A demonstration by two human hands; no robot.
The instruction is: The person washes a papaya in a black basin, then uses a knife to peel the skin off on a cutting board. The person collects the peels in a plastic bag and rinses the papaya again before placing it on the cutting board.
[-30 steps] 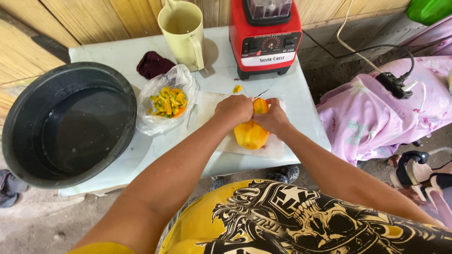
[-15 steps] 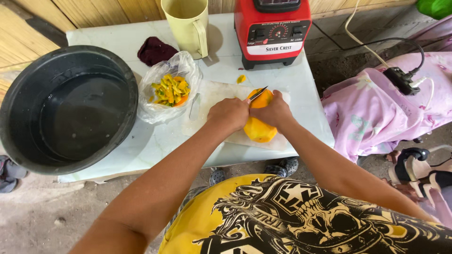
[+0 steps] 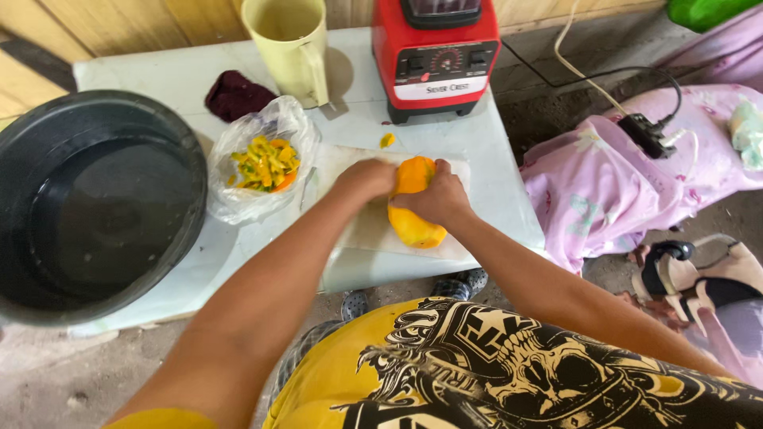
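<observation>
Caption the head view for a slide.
Both hands, left hand and right hand, grip a peeled orange fruit on a white cutting board.

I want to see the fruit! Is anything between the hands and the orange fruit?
No. The left hand and right hand both rest directly on the peeled orange fruit, on the cutting board.

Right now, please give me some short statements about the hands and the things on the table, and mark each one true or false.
1. Both hands, the left hand and the right hand, touch the orange fruit. True.
2. The fruit lies on a white cutting board. True.
3. The plastic bag of peels sits inside the black basin. False: it stands on the table beside the basin.
4. The cup is blue. False: it is pale yellow.
</observation>
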